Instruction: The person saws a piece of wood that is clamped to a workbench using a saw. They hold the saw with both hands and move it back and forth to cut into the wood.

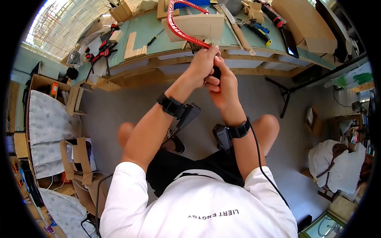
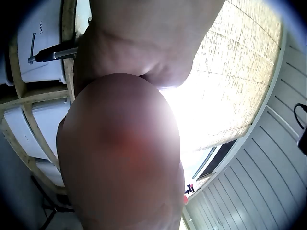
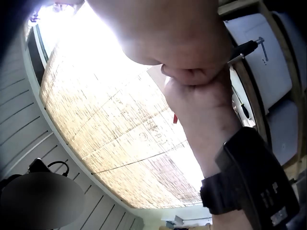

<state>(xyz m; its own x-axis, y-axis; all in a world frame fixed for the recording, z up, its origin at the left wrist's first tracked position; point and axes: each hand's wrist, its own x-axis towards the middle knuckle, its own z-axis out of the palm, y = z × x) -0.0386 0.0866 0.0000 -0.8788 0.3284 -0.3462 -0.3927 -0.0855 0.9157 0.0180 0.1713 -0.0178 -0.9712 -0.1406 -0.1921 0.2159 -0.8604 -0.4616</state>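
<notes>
On the left of the green bench [image 1: 147,24], red-and-black clamps [image 1: 102,51] lie near an L-shaped piece of wood [image 1: 130,49] and a screwdriver [image 1: 151,41]. Next comes the red-framed saw [image 1: 172,26], crossing an upright board [image 1: 190,25] at the near edge; I can't tell how deep its blade sits. Only from overhead do I make out its black handle [image 1: 216,73], with the left hand [image 1: 199,65] and, just beside it, the right hand [image 1: 226,81], fingers curled tightly round it. From below, both wrist views bare a T-bar screw handle [image 2: 48,55] and pale panelling [image 2: 254,187], which the head view misses. Further right lie a wooden strip [image 1: 238,33], a yellow-and-black knife [image 1: 258,33] and a cardboard box [image 1: 305,23]
</notes>
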